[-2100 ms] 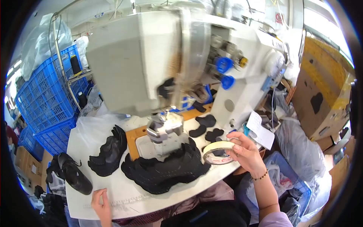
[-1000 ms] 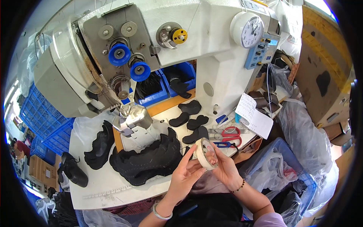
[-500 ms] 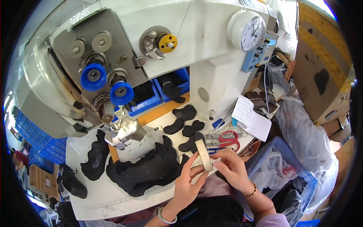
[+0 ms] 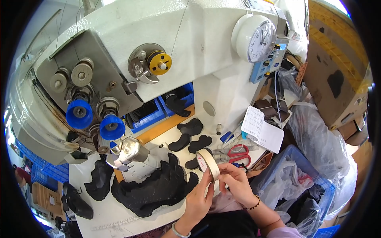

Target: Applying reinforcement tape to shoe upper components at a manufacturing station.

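A roll of cream masking tape (image 4: 213, 166) is held up over the front of the sewing machine's table, tilted so that its inner core shows. My left hand (image 4: 198, 197) grips it from below, thumb and fingers closed on the ring. On the roll's right side, my right hand (image 4: 237, 183) pinches at the outer edge with bent fingers. Whether a tape end lies between those fingertips is too small to make out. Just left of the roll lies a pile of stitched black shoe-upper pieces (image 4: 151, 186).
The sewing machine's head (image 4: 198, 35) spans the top. Small black pieces (image 4: 190, 127), red-handled scissors (image 4: 240, 154) and a handwritten sheet (image 4: 262, 129) lie behind my hands. A black shoe (image 4: 77, 202) is at the left edge; a blue crate (image 4: 327, 194) with plastic bags stands right.
The roll has turned so its core faces the view more. My right fingers have come in from beside the roll onto its edge. The whole view has shifted slightly.
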A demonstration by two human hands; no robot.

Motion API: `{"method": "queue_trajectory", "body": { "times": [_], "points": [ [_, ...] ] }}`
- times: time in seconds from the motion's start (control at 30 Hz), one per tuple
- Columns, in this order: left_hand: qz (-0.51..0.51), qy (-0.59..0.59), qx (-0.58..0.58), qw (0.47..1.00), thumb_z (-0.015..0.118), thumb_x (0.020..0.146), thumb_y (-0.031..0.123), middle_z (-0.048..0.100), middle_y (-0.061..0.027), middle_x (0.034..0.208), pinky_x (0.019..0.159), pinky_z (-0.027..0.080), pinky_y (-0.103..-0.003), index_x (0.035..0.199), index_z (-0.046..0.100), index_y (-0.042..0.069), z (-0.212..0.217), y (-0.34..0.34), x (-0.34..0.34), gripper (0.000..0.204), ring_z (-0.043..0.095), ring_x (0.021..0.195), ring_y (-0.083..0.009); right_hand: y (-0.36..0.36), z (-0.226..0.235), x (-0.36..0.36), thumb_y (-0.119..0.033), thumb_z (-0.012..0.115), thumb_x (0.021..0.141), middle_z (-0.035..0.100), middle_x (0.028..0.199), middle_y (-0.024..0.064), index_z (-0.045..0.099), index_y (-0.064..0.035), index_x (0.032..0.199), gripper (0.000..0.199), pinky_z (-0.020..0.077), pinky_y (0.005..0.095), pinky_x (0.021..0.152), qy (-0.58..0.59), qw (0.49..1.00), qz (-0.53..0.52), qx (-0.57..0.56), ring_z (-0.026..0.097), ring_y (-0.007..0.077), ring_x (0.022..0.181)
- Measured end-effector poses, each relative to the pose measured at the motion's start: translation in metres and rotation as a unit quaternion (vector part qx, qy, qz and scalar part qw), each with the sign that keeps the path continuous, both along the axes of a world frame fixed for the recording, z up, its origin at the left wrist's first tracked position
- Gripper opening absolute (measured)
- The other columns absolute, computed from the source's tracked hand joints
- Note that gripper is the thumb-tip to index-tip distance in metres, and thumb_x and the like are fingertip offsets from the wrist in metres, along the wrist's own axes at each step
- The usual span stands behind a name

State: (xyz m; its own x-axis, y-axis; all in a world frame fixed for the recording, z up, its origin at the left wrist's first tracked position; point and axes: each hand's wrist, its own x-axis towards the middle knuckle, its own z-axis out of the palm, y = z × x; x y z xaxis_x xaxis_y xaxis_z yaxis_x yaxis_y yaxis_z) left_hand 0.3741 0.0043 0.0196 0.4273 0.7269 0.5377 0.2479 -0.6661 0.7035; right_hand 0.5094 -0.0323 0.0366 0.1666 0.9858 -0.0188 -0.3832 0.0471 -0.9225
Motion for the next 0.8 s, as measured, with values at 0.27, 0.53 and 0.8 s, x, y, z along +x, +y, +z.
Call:
{"method": "queue_trajectory", "body": {
  "times": [0.27,0.53,0.8],
  "points": [
    [0.014,0.005,0.01,1.0,0.059,0.077,-0.004,0.065,-0.0177,0.092,0.07,0.05,-0.029,0.123,0.045,-0.004,-0.002,0.003,0.003,0.048,0.066,0.083,-0.0259,0.008,-0.003,-0.002,-0.003,0.05,0.084,0.058,0.083,0.0049,0.052,0.0043,0.104,0.021,0.0422,0.0205,0.044,0.015,1.0,-0.025,0.003,0.053,0.0074,0.052],
    [0.01,-0.01,0.022,1.0,0.059,0.076,-0.005,0.064,-0.017,0.09,0.064,0.051,-0.029,0.123,0.045,-0.004,0.003,0.007,0.005,0.049,0.066,0.076,-0.025,0.011,-0.004,-0.002,-0.004,0.051,0.084,0.058,0.085,0.0062,0.053,0.0049,0.105,0.022,0.0427,0.0205,0.045,0.032,0.999,-0.025,0.026,0.053,0.0076,0.053],
    [-0.014,-0.036,-0.053,0.998,0.061,0.077,-0.003,0.065,-0.0177,0.093,0.07,0.052,-0.028,0.123,0.045,-0.003,0.006,0.011,0.001,0.049,0.066,0.084,-0.0224,0.01,0.007,0.007,0.001,0.05,0.083,0.058,0.087,0.0064,0.05,0.0033,0.117,0.034,0.046,0.0216,0.046,-0.026,1.0,0.01,0.003,0.055,0.0085,0.058]
  ]
}}
